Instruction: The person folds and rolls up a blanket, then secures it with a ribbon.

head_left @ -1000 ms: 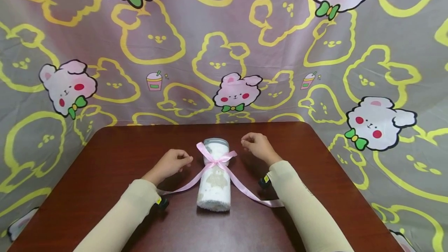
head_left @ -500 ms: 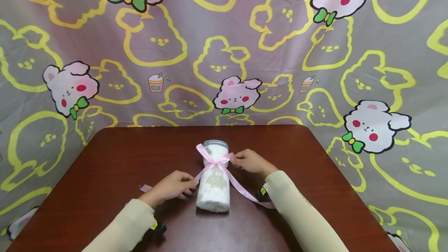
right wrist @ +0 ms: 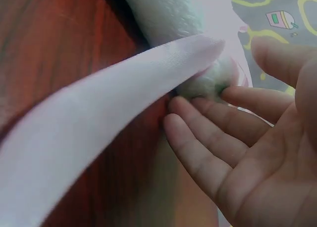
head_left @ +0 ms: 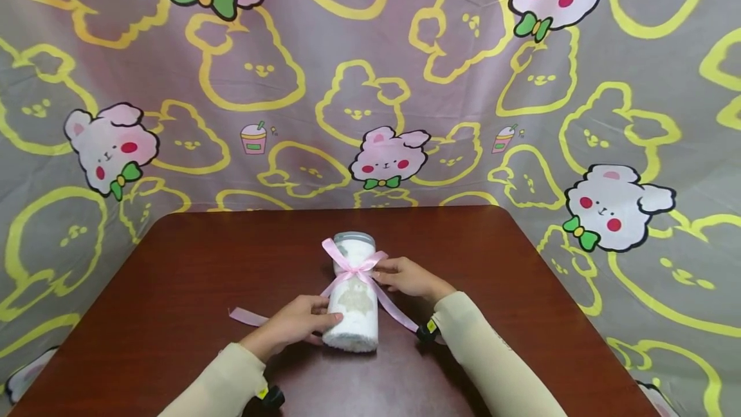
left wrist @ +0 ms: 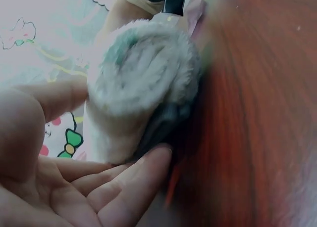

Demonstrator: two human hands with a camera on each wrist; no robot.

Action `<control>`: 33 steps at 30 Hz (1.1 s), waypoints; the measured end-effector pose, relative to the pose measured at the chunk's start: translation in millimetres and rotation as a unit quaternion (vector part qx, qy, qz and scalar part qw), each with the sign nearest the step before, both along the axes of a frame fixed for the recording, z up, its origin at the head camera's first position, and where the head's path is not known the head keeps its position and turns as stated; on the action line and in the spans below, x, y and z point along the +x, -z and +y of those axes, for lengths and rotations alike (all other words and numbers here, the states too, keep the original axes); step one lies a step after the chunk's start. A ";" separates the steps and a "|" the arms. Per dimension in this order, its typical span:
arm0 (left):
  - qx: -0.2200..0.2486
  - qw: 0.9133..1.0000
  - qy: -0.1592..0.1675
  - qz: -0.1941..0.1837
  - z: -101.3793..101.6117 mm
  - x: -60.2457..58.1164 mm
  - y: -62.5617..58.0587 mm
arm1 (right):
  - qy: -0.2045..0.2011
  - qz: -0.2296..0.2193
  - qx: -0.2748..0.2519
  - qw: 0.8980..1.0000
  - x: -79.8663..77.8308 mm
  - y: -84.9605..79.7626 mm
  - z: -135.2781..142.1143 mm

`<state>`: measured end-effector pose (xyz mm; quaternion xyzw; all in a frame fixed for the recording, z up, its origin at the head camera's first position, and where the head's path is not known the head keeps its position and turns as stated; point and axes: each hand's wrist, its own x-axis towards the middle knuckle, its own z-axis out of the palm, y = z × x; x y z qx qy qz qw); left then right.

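A rolled towel (head_left: 354, 314), white and fluffy with grey-beige patches, lies lengthwise on the table, tied round its upper part with a pink ribbon (head_left: 356, 271) in a bow. My left hand (head_left: 298, 324) holds its near left side, thumb on top and fingers low against the side; the spiral end of the towel (left wrist: 143, 71) faces the left wrist camera. On the other side my right hand (head_left: 408, 277) touches the towel just beside the bow, its fingers (right wrist: 210, 133) fairly straight and the thumb raised apart. One ribbon tail (right wrist: 99, 113) crosses the right wrist view.
The dark red-brown table (head_left: 231, 256) has rounded far corners. A patterned curtain (head_left: 307, 37) with cartoon bunnies hangs behind it and along both sides. The left ribbon tail (head_left: 247, 317) sticks out past my left forearm.
Both hands have come in from apart to the towel: the left moved down and right onto its near side, the right moved down and left beside the bow. The towel has barely shifted.
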<state>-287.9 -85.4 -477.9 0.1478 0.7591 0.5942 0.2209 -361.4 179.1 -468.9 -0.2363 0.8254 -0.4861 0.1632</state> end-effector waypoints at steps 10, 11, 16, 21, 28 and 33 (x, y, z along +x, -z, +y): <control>0.017 1.000 0.005 0.024 6.6 -0.1 1.6 | -0.016 -0.019 -0.013 1.000 12.8 -21.2 -4.7; 0.019 1.000 0.004 0.025 7.4 -0.5 2.2 | -0.016 -0.018 -0.012 1.000 12.5 -21.3 -4.9; 0.026 0.999 -0.005 0.023 10.2 -3.2 5.6 | -0.016 -0.020 -0.014 1.000 9.0 -18.7 -7.3; 0.043 0.999 -0.017 0.023 12.0 -6.4 9.1 | -0.015 0.009 0.004 1.000 5.8 -19.2 -11.5; 0.054 0.998 -0.016 0.021 15.3 -9.8 9.9 | -0.014 0.043 0.002 0.999 2.7 -18.7 -13.7; 0.058 0.998 -0.013 0.018 13.8 -9.8 9.5 | -0.019 0.037 -0.005 0.999 0.8 -16.1 -14.3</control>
